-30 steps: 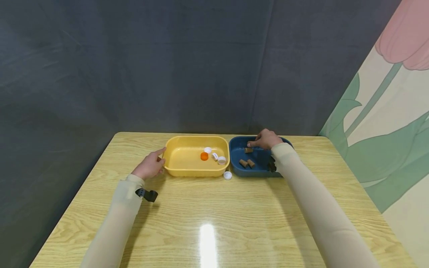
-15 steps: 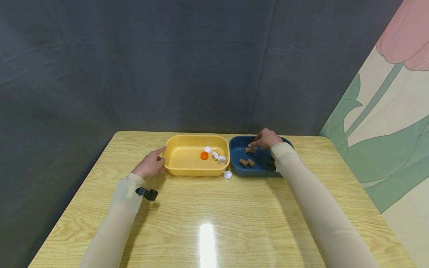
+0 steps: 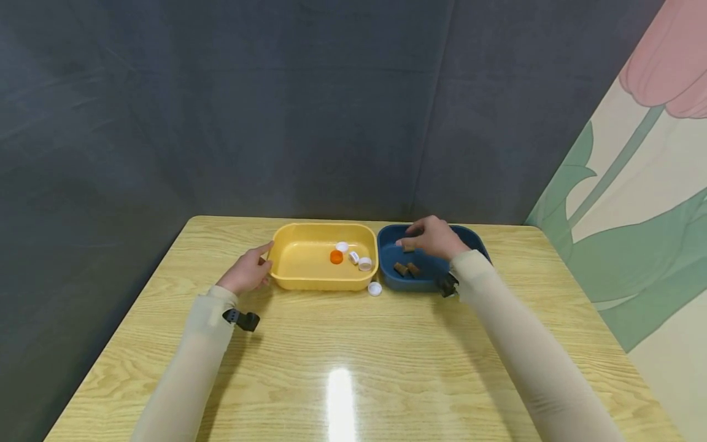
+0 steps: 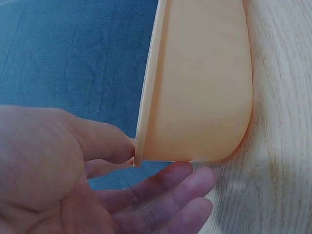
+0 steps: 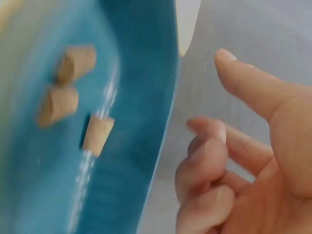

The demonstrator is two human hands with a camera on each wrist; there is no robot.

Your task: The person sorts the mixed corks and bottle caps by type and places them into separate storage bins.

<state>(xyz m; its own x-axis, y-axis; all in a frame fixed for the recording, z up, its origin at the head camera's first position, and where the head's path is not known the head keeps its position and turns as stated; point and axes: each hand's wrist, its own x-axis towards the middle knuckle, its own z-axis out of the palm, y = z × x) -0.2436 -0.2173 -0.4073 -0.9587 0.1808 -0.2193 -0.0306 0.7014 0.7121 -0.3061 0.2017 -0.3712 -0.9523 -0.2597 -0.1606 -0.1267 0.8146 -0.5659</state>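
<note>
My left hand (image 3: 245, 273) is at the left end of the yellow tray (image 3: 323, 285). In the left wrist view its thumb (image 4: 109, 141) touches the tray's rim, and the other fingers lie loosely beside the outer wall. My right hand (image 3: 433, 238) hovers over the blue tray (image 3: 405, 285). Between its parted thumb (image 5: 243, 80) and fingers I see nothing in the right wrist view. Inside the blue tray lie brown corks: one cork (image 3: 409, 249) partly behind the hand, and a pair of corks (image 3: 401, 269) nearer the front. The hand may hide more.
The yellow tray holds an orange cap (image 3: 336, 256) and several white caps (image 3: 365, 263). Another white cap (image 3: 375, 288) lies on the wooden table (image 3: 298, 356), just before the touching trays. A dark curtain (image 3: 309, 110) hangs behind; a flower-patterned wall (image 3: 635, 215) is at right.
My right hand has shifted slightly toward the left and front, opening away from the corks. A brown shape shown beside the far cork half a second ago is now covered. The left hand stays put.
</note>
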